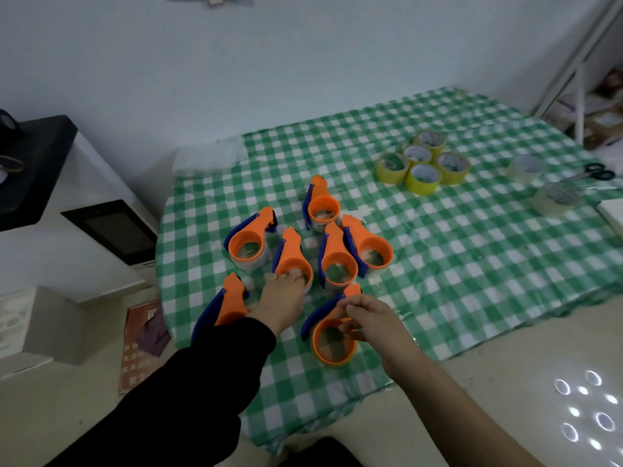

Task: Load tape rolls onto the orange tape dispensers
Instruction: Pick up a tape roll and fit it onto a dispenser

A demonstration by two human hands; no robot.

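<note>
Checked cloth (472, 264): left hand (281, 303) outstretched, right hand (374, 321) apparently pinching dispenser (332, 361)

Ring of near-left dispenser (232, 299) behind black sleeve (202, 382).

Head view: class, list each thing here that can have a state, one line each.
Left hand, fingers straight, touching the middle dispenser.
Right hand, pinches the near dispenser.
Yellow tape rolls, lying flat, not loaded.
Clear tape rolls, lying flat, not loaded.
</note>
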